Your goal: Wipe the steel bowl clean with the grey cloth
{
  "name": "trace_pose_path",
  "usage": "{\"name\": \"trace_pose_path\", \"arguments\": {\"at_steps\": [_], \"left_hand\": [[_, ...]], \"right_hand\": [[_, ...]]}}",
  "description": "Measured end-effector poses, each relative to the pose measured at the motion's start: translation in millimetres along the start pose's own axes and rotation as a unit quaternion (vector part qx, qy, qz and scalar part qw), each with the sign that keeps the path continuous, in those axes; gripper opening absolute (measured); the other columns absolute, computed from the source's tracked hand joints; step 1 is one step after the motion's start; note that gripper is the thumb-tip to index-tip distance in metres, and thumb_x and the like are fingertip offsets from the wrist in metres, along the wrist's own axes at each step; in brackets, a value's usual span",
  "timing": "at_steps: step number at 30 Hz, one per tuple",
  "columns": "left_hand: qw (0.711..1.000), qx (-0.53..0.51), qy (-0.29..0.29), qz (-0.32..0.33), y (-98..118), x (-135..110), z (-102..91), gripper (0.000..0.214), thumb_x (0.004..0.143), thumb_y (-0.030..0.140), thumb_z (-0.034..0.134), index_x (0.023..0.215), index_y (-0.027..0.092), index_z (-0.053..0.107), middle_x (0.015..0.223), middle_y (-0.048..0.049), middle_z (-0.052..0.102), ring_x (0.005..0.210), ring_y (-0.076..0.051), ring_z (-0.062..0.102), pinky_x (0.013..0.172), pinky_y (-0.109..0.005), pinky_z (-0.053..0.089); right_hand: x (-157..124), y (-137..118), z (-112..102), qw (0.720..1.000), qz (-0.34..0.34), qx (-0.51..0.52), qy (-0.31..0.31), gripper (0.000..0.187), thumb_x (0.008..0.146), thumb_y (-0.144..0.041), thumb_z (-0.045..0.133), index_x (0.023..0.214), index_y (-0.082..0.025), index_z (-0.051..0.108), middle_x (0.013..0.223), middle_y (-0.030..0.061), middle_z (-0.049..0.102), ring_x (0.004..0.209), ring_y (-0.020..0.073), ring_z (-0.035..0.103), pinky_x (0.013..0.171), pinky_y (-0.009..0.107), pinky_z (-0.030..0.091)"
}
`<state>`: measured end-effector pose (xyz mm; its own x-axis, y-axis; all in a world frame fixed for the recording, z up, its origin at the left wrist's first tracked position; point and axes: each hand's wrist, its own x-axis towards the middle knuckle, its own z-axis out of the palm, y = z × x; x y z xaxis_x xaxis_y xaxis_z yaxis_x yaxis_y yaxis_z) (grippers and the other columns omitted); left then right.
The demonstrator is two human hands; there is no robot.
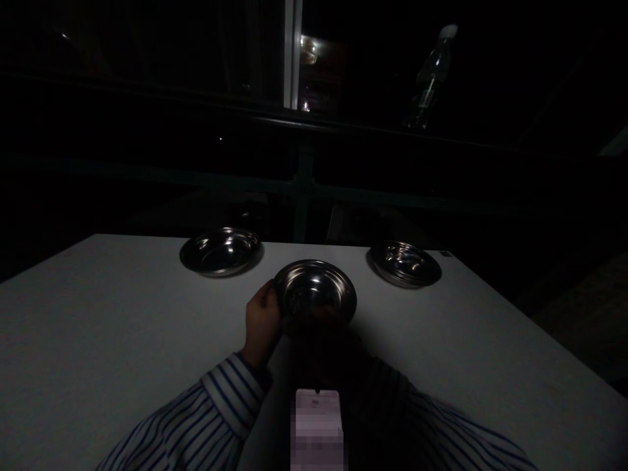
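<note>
A shiny metal bowl [314,271] is at the middle of the white table. My left hand [261,322] grips its left rim, thumb near the top edge, fingers partly hidden behind the side. In deep shadow, my right hand [333,327] reaches over the bowl's near side. Its fingers are too dark to show whether they hold anything. A second metal bowl [220,252] sits at the back left, and a third metal bowl [406,263] at the back right. Neither of these is touched.
The white table [147,307] ends just behind the bowls. A phone with a lit screen [318,415] shows at the bottom, below my hands. Beyond the table a clear plastic bottle [432,78] stands on a dark ledge, right of a pale upright post [293,55].
</note>
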<state>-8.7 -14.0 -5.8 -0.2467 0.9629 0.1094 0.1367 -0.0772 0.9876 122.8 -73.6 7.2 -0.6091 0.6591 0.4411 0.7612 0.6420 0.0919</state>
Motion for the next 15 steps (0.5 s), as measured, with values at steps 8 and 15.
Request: {"name": "trace_pose_path", "arguments": {"at_steps": [8,15], "left_hand": [[0.999,-0.028,-0.012,-0.014,-1.9,4.8,-2.8,0.034,0.078,0.029,0.046,0.100,0.011,0.065,0.096,-0.0102,0.070,0.087,-0.021,0.064,0.077,-0.032,0.048],[1.000,-0.015,-0.013,-0.010,3.0,1.3,-2.6,0.033,0.077,0.026,0.045,0.099,0.012,0.065,0.100,-0.0099,0.069,0.090,-0.021,0.063,0.080,-0.032,0.047]], "right_hand": [[-14.5,-0.2,-11.6,1.000,0.008,-0.005,0.002,0.029,0.088,-0.032,0.049,0.113,-0.018,0.052,0.115,0.0077,0.053,0.096,0.0182,0.055,0.082,0.039,0.047],[-9.7,-7.7,-8.1,1.000,0.008,-0.024,0.003,0.029,0.088,-0.032,0.049,0.113,-0.017,0.052,0.114,0.0076,0.053,0.096,0.0183,0.055,0.082,0.039,0.047]]}}
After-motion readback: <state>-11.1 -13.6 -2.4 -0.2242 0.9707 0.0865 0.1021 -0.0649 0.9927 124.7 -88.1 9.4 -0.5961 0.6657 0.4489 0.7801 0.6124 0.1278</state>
